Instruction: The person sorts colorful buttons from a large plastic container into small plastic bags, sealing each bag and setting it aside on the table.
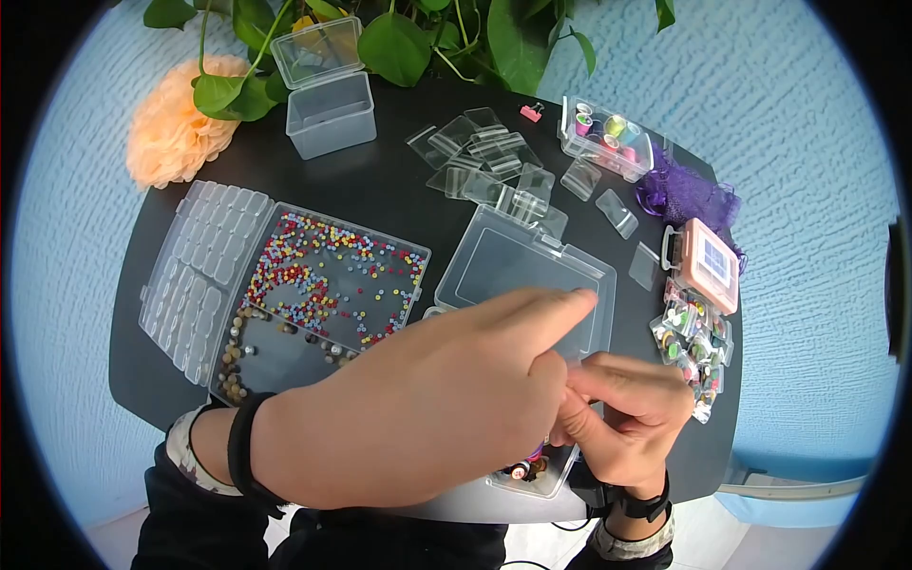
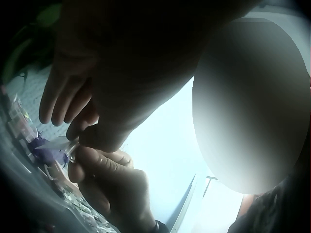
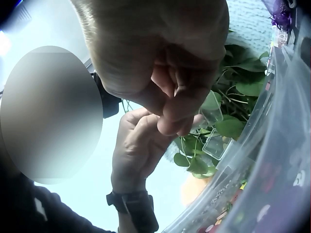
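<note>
Both hands meet above the table's front part. A small clear plastic bag (image 2: 58, 144) shows between their fingertips in the left wrist view and as a clear film (image 3: 212, 112) in the right wrist view. My left hand (image 1: 427, 399) pinches it with thumb and index finger, the other fingers extended. My right hand (image 1: 632, 418) pinches it from the other side, fingers curled. In the head view the hands hide the bag. Under them is a clear box with its lid (image 1: 532, 261) open; small dark and coloured pieces (image 1: 529, 469) lie inside.
On the left stands an open compartment case (image 1: 201, 256) with coloured beads (image 1: 294, 285) and brown beads (image 1: 231, 366). Further back are an empty clear box (image 1: 332, 116), flat clear bags (image 1: 484, 147) and a box of thread spools (image 1: 608, 138). Filled bags (image 1: 698, 351) and a pink case (image 1: 708, 266) lie right.
</note>
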A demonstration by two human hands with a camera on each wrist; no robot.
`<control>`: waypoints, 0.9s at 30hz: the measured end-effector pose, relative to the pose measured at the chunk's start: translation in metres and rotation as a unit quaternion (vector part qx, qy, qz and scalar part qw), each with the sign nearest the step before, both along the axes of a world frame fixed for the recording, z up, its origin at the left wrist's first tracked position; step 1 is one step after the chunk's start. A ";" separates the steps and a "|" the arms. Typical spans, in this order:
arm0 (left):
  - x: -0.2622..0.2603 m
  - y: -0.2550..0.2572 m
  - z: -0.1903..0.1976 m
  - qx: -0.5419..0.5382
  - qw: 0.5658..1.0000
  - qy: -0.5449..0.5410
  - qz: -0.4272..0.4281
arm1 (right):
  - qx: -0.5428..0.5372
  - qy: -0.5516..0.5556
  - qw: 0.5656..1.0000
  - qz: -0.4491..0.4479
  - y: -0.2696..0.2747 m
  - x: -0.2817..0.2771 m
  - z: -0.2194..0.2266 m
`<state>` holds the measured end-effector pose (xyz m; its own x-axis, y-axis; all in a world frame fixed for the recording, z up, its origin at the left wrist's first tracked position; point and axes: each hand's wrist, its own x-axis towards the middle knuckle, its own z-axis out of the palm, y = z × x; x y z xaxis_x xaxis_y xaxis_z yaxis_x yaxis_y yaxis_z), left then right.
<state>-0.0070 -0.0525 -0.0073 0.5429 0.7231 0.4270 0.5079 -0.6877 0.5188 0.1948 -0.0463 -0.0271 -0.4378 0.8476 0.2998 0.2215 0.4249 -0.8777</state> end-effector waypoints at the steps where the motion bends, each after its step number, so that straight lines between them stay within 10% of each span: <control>1: 0.002 -0.002 0.001 -0.010 1.000 -0.008 0.003 | 0.013 -0.003 1.000 -0.001 0.000 0.000 0.000; 27: 0.001 0.001 0.005 0.042 0.996 -0.043 0.061 | 0.060 0.031 0.996 -0.053 0.000 0.001 0.002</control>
